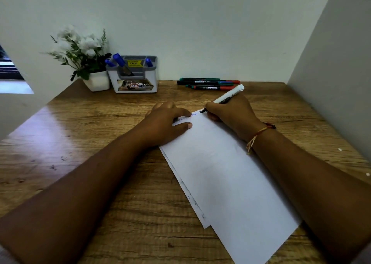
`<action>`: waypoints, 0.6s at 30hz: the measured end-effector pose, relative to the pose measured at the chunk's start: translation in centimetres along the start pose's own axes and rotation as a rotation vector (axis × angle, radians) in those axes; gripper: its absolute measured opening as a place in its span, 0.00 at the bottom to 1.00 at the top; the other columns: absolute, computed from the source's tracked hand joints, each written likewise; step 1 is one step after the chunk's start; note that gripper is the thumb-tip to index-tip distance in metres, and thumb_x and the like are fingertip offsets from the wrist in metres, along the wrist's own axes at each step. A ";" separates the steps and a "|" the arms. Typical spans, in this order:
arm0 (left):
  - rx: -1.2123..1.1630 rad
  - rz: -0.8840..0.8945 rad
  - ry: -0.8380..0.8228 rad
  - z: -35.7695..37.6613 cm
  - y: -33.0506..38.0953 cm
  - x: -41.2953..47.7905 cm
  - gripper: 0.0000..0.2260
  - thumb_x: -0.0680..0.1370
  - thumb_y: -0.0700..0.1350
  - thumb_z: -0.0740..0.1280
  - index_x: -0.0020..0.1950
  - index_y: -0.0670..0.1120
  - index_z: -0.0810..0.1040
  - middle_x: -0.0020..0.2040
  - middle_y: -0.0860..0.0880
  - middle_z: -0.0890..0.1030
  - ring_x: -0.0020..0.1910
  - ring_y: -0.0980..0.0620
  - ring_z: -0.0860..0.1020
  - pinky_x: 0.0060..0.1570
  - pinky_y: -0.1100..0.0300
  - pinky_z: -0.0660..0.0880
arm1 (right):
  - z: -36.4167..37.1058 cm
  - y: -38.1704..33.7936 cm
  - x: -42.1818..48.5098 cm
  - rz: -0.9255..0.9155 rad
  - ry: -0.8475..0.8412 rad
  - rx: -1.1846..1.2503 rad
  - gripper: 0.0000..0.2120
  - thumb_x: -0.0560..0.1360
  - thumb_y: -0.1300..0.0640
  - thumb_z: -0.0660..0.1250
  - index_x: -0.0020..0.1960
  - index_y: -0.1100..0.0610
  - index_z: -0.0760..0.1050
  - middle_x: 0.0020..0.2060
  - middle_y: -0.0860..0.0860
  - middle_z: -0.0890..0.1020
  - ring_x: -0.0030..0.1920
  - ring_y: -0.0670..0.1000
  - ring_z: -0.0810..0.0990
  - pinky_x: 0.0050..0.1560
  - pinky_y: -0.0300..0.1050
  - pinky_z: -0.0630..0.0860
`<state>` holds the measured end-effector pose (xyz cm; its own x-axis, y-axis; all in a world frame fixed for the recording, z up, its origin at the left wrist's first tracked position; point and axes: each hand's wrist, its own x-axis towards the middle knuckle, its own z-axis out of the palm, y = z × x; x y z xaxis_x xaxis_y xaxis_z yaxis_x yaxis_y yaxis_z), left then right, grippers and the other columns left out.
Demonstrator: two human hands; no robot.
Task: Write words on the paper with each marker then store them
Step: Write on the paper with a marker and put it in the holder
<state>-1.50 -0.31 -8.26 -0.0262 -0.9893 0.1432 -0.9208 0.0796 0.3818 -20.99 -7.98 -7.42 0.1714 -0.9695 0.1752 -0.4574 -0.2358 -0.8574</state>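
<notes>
Paper [220, 173] lies on tabletop [100, 163], one line begun at top. Right hand [230, 113] grasps white marker [230, 94], tip down, writing. Left hand [166, 123] flat, pinning sheet. Spare markers [208, 83] unused at back; blue ones stored in holder [136, 79]. Roughly early-mid.

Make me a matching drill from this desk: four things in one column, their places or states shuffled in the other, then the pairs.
1 white marker
2 blue markers
3 left hand
4 plant pot

a flat on the paper
b standing in the holder
c gripped by the right hand
d left of the holder

Pairs: 1-c, 2-b, 3-a, 4-d
</notes>
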 end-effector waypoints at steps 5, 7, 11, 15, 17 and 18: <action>-0.007 -0.005 -0.003 -0.1 0.1 0.0 0.18 0.78 0.59 0.64 0.68 0.61 0.73 0.52 0.53 0.69 0.59 0.49 0.69 0.60 0.49 0.70 | 0.1 0.1 0.2 0.009 0.018 0.002 0.13 0.66 0.53 0.71 0.35 0.65 0.80 0.29 0.54 0.84 0.31 0.47 0.81 0.38 0.48 0.80; -0.006 -0.009 -0.005 -0.1 0.2 0.0 0.18 0.78 0.60 0.64 0.68 0.62 0.73 0.53 0.53 0.70 0.59 0.49 0.69 0.60 0.48 0.70 | 0.1 0.2 0.3 0.022 0.025 0.020 0.14 0.66 0.53 0.71 0.36 0.65 0.81 0.32 0.56 0.85 0.32 0.50 0.82 0.40 0.51 0.82; 0.000 -0.015 -0.010 -0.1 0.2 0.0 0.18 0.78 0.60 0.63 0.68 0.62 0.73 0.53 0.53 0.69 0.60 0.49 0.69 0.61 0.47 0.70 | 0.2 0.2 0.3 0.039 0.030 0.035 0.12 0.67 0.53 0.73 0.35 0.63 0.81 0.31 0.55 0.85 0.32 0.50 0.82 0.39 0.48 0.80; 0.002 -0.012 -0.010 -0.1 0.1 0.0 0.18 0.78 0.60 0.63 0.68 0.62 0.73 0.53 0.54 0.69 0.60 0.48 0.69 0.61 0.47 0.70 | 0.2 0.0 0.2 0.039 0.019 0.006 0.10 0.68 0.53 0.73 0.34 0.60 0.81 0.30 0.52 0.84 0.31 0.47 0.81 0.35 0.43 0.77; -0.004 -0.012 -0.009 0.0 0.0 0.0 0.18 0.78 0.60 0.64 0.67 0.63 0.73 0.53 0.54 0.69 0.60 0.49 0.69 0.61 0.47 0.69 | 0.1 0.0 0.1 0.041 0.011 0.008 0.11 0.68 0.53 0.72 0.32 0.59 0.79 0.27 0.51 0.82 0.29 0.45 0.80 0.34 0.42 0.76; -0.006 -0.011 -0.008 0.0 0.0 0.0 0.18 0.78 0.60 0.64 0.67 0.63 0.73 0.53 0.54 0.69 0.60 0.49 0.69 0.61 0.47 0.69 | 0.1 0.0 0.1 0.041 0.010 0.015 0.11 0.68 0.53 0.72 0.31 0.59 0.79 0.28 0.51 0.83 0.29 0.46 0.80 0.35 0.43 0.77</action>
<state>-1.52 -0.31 -8.23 -0.0194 -0.9912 0.1312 -0.9186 0.0695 0.3889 -20.91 -8.05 -7.42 0.1439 -0.9790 0.1445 -0.4508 -0.1948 -0.8711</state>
